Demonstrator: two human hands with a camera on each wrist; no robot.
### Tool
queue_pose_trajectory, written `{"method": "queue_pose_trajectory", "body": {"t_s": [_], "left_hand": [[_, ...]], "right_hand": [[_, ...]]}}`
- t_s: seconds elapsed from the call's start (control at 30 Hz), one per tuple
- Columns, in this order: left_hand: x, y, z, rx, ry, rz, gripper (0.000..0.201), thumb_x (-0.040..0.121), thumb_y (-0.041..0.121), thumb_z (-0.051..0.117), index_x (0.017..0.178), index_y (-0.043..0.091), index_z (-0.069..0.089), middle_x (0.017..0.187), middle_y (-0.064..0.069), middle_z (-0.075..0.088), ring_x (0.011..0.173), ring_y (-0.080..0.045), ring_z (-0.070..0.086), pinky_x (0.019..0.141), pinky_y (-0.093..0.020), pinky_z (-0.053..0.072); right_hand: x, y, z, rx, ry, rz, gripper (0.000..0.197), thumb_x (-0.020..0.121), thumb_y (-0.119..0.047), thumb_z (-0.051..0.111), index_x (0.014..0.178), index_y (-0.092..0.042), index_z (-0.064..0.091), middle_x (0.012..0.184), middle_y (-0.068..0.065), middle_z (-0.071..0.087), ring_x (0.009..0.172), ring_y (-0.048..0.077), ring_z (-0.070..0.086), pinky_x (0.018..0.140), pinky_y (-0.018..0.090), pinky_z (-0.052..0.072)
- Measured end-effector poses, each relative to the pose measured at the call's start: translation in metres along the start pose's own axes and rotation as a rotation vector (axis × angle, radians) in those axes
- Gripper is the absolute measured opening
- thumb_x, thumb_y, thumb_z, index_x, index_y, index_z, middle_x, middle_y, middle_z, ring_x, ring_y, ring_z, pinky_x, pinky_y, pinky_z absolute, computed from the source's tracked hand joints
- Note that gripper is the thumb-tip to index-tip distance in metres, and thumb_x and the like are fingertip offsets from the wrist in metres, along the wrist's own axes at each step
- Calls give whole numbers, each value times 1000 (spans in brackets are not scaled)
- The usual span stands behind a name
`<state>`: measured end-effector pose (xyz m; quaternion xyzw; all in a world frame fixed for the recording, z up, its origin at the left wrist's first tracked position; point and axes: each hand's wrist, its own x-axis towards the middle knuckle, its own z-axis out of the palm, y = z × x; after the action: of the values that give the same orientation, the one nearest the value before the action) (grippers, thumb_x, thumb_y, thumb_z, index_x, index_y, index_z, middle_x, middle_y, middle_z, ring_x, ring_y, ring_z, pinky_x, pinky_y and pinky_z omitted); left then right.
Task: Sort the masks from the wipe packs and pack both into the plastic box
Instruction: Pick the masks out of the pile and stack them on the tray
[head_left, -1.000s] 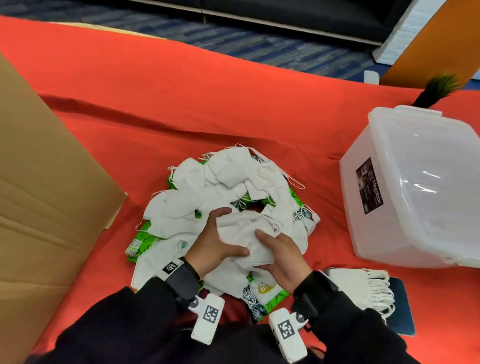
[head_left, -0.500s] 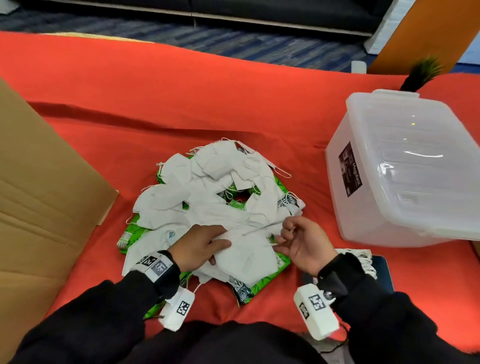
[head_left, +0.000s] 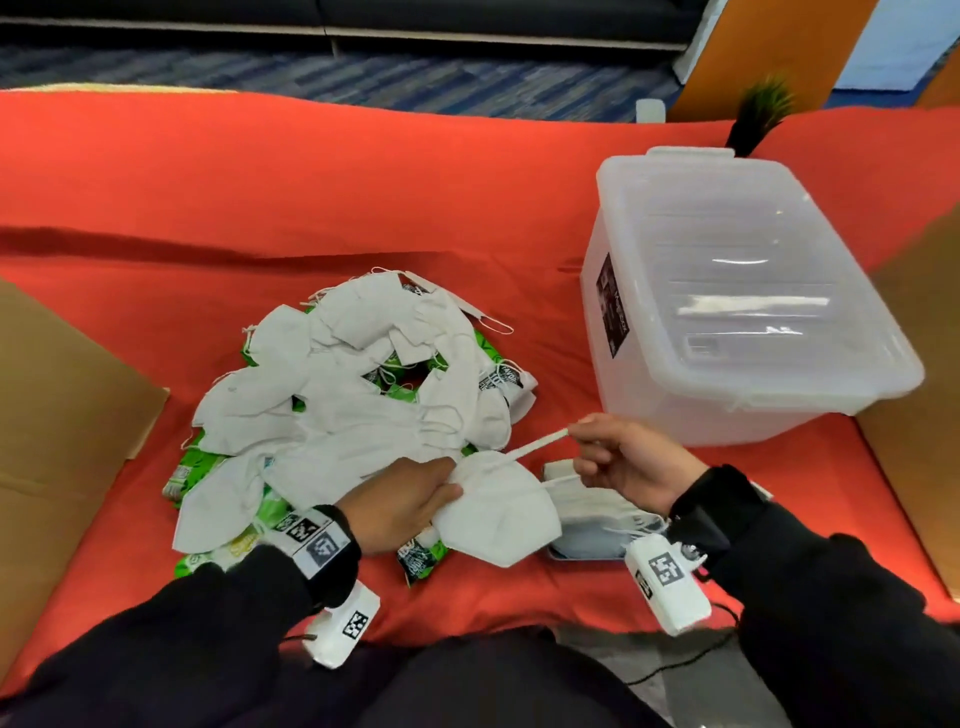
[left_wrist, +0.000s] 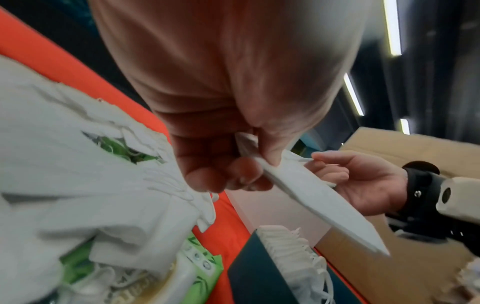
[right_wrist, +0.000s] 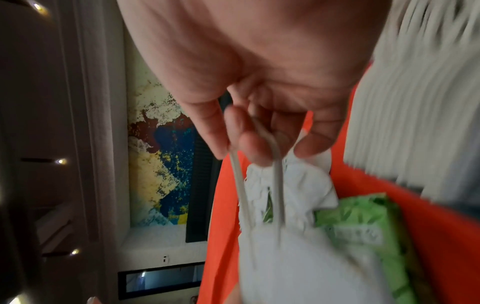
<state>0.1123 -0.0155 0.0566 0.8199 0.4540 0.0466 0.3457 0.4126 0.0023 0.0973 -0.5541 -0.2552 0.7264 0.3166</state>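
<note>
A folded white mask (head_left: 498, 512) (left_wrist: 319, 199) (right_wrist: 298, 263) hangs just above the red cloth, right of the pile. My left hand (head_left: 400, 504) (left_wrist: 228, 168) pinches its left edge. My right hand (head_left: 618, 460) (left_wrist: 358, 181) (right_wrist: 262, 131) pinches its ear loop (head_left: 535, 446) (right_wrist: 241, 185) and holds it stretched to the right. A heap of white masks (head_left: 363, 384) lies on green wipe packs (head_left: 208, 467) (right_wrist: 363, 232) in the middle. The clear plastic box (head_left: 737, 291) stands at the right with its lid on.
A neat stack of masks (head_left: 597, 506) (left_wrist: 291, 246) lies on a dark flat pad (left_wrist: 254, 273) under my right hand. Brown cardboard (head_left: 57, 431) borders the left side and another sheet (head_left: 914, 415) the right. A small green plant (head_left: 758, 111) stands behind the box.
Both hands have lifted one mask out of the pile and carried it right. My right hand has let go of the mask body and now pulls its ear loop taut.
</note>
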Motion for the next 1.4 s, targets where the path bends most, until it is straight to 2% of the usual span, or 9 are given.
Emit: {"method": "queue_pose_trajectory", "body": {"t_s": [0.1, 0.3, 0.53, 0.67, 0.87, 1.07, 1.17, 1.27, 1.4], "left_hand": [[8, 13, -1, 14, -54, -4, 30, 108, 39, 40, 88, 17, 44, 71, 6, 51, 59, -3, 48, 64, -30, 36], [37, 47, 39, -525, 66, -217, 25, 106, 25, 50, 89, 11, 61, 66, 3, 60, 55, -18, 58, 54, -26, 43], [57, 77, 72, 56, 152, 88, 31, 105, 42, 37, 96, 18, 54, 89, -1, 64, 81, -21, 60, 73, -40, 46], [73, 87, 94, 303, 114, 260, 26, 106, 38, 38, 100, 17, 53, 93, -4, 62, 81, -27, 60, 63, -40, 47], [89, 82, 125, 578, -81, 308, 9, 94, 27, 57, 91, 18, 55, 81, -3, 63, 72, -29, 62, 55, -37, 50], [93, 95, 123, 678, -1, 301, 27, 83, 41, 42, 92, 25, 62, 78, 6, 63, 70, -21, 60, 60, -32, 48], [96, 96, 125, 720, 27, 292, 12, 76, 38, 62, 79, 26, 61, 70, 5, 62, 65, -21, 61, 58, -31, 46], [99, 96, 118, 691, 115, 201, 32, 66, 40, 75, 91, 25, 61, 76, 6, 63, 70, -22, 60, 59, -34, 45], [104, 102, 119, 597, 134, 15, 94, 60, 49, 80, 142, 25, 39, 129, -2, 49, 108, -25, 48, 84, -46, 47]], "right_hand": [[-9, -1, -23, -86, -15, -24, 24, 88, -8, 69, 71, -18, 56, 55, 2, 38, 55, 18, 50, 58, 29, 42], [4, 13, -36, -70, 54, -131, 9, 92, -8, 69, 85, -13, 64, 63, 4, 54, 61, 17, 56, 62, 30, 53], [-9, 28, -101, -299, 62, -167, 9, 89, 0, 71, 91, -7, 65, 67, 14, 65, 59, 18, 63, 62, 29, 50], [-19, 38, -139, -528, -13, -115, 10, 84, 4, 76, 91, -1, 72, 77, 22, 73, 68, 22, 67, 71, 30, 52], [-15, 59, -154, -791, -22, -21, 10, 81, 0, 79, 89, -5, 77, 66, 0, 72, 56, 4, 60, 55, 18, 45], [-6, 67, -157, -619, 209, -80, 4, 88, -12, 73, 92, -12, 71, 86, 10, 75, 77, 18, 69, 67, 33, 54], [-1, 72, -153, -282, 300, -77, 18, 93, -13, 69, 109, -14, 62, 110, 14, 72, 95, 20, 67, 80, 37, 51], [-3, 75, -140, -38, 326, -58, 23, 97, -17, 66, 118, -16, 58, 114, 7, 71, 97, 11, 66, 80, 26, 47], [6, 87, -128, 40, 344, -30, 37, 95, -32, 67, 127, -14, 61, 115, 4, 74, 99, 14, 69, 71, 25, 47]]}}
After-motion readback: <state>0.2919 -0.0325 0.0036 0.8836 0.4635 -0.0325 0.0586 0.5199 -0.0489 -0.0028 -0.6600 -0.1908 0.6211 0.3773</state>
